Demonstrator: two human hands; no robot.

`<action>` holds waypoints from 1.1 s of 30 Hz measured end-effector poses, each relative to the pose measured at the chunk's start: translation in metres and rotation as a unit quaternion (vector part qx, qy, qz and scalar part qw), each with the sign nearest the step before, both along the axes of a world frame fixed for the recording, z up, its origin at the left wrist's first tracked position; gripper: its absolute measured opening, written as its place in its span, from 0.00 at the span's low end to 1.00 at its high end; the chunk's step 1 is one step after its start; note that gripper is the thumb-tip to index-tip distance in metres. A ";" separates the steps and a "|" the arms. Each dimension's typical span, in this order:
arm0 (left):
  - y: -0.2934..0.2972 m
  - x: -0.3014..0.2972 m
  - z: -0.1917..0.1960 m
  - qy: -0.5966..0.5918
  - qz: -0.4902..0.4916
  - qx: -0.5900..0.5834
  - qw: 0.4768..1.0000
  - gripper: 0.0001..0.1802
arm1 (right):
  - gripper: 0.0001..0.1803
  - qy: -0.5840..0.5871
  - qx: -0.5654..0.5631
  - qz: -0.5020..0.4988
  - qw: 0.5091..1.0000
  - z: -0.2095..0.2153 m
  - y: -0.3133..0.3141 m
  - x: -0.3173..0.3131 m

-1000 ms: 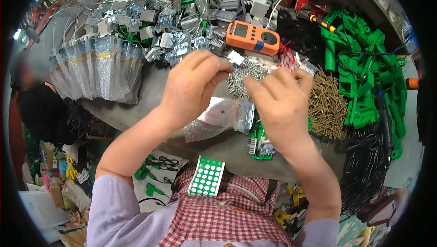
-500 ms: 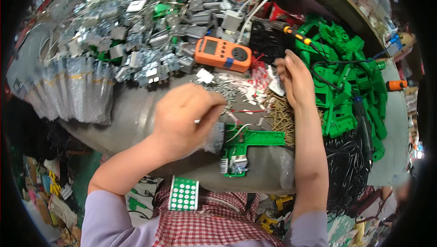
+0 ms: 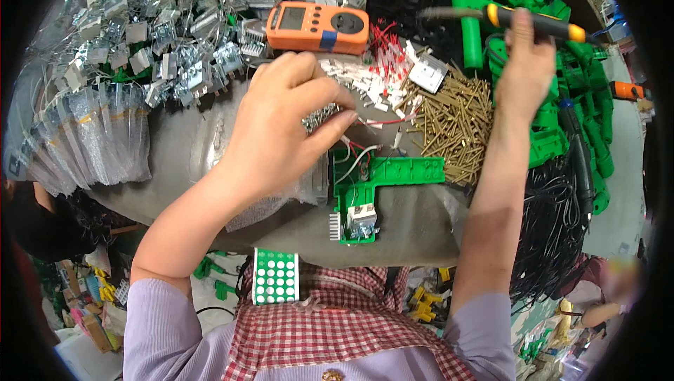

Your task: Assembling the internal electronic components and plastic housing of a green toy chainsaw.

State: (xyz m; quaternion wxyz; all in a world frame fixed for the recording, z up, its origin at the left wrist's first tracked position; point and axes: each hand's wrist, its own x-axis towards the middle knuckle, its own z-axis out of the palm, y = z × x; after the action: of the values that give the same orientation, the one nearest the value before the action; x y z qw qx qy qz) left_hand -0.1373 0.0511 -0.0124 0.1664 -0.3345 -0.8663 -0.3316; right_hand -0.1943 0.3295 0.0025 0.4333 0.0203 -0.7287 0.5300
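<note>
"Left hand [image 3: 284, 110] first: what is it doing?"

"It is hovering at eleven o'clock from the view's centre, its fingers curling and its thumb reaching toward the fingertips. I can't tell whether it is pinching anything. Small silver screws [image 3: 318, 120] are showing past its fingers."

"And the right hand [image 3: 523, 75]?"

"That one is gripping a yellow-and-black-handled tool [image 3: 558, 26] at two o'clock, over the heaped green parts [image 3: 604, 117]. The tool's shaft is pointing to nine o'clock, blurring."

"Where is the open green housing [image 3: 407, 170] sitting?"

"It's resting on the grey bench [image 3: 418, 223], at four o'clock from the left hand. Wires are curling inside, and a finned metal piece [image 3: 335, 226] is standing at its lower left edge."

"What else is lying around it?"

"Brass-coloured screws [image 3: 453, 128] are piling up at two o'clock from the housing. An orange meter [image 3: 317, 28] is lying between twelve and one from the left hand, and black cables [image 3: 551, 223] are bunching at six from the right."
</note>
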 end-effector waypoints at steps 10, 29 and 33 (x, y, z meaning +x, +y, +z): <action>0.020 0.001 -0.009 0.057 -0.033 -0.061 0.996 0.08 | 0.12 -0.104 -0.192 0.160 0.963 -0.034 -0.016 0.037; 0.024 0.001 -0.012 0.076 -0.056 -0.107 0.990 0.08 | 0.12 -0.113 -0.160 0.158 0.968 -0.037 -0.034 0.034; 0.024 0.001 -0.012 0.078 -0.055 -0.110 0.989 0.08 | 0.12 -0.158 -0.155 0.156 0.963 -0.032 -0.034 0.038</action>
State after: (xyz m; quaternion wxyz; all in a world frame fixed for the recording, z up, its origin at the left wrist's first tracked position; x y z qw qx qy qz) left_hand -0.1365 0.0751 -0.0246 0.1773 -0.4230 -0.8619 -0.2162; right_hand -0.1567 0.2951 -0.0295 0.2227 -0.0180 -0.6847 0.6938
